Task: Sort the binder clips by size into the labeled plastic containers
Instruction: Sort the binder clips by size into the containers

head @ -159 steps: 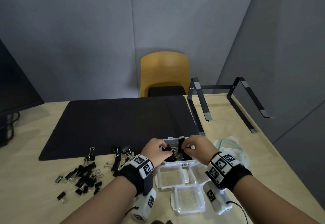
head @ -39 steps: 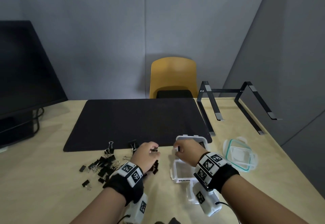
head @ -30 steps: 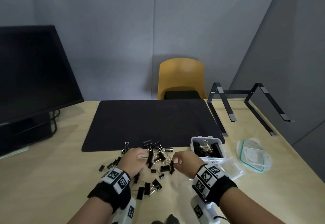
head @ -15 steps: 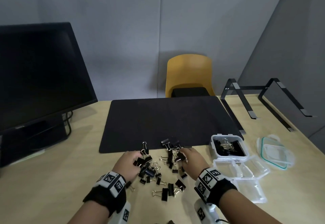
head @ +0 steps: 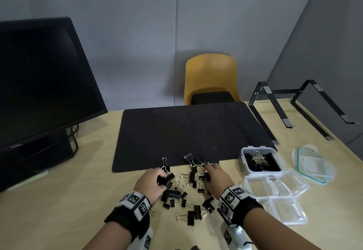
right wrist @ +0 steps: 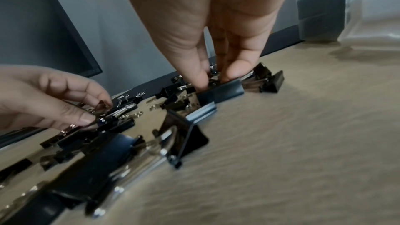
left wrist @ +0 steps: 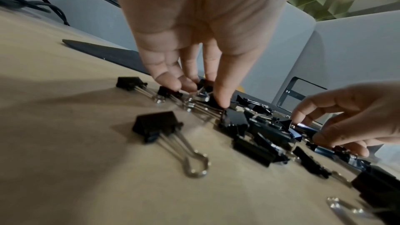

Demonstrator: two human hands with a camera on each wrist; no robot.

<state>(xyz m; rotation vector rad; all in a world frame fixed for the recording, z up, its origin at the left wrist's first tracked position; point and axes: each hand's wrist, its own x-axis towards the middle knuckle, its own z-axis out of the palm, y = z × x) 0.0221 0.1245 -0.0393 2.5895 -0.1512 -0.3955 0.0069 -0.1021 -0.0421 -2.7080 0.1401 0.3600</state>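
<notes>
Down on the counter point(head: 59, 200) we had both hands in the scatter of black binder clips point(head: 184, 192), which lay spread just in front of the near edge of the black mat point(head: 188, 131). Our left hand point(head: 151, 183) sat at the left side of the pile, fingers curled down, and the left wrist view showed its fingertips point(left wrist: 220, 98) pinching a small clip point(left wrist: 213, 103) that still lay on the counter among its neighbours. Our right hand point(head: 213, 181) worked the right side of the pile, thumb and fingers closed on a larger clip point(right wrist: 220, 91), its black body showing just under the fingertips point(right wrist: 234, 71) in the right wrist view. A loose clip point(left wrist: 160, 126) with its wire handles folded out lay apart from the rest, nearer the left wrist. To the right of the pile, the open clear container point(head: 261, 160) stood at the mat's near right corner with clips already inside, a label on its front wall that we could not read in full. In front of it sat 2 more clear containers point(head: 275, 188), and we could not tell any contents in them. A lid with a green seal point(head: 312, 166) lay further right. A dark monitor point(head: 39, 78) stood at the left, a black metal stand point(head: 294, 108) at the far right, and a yellow chair point(head: 211, 73) waited behind the counter.
</notes>
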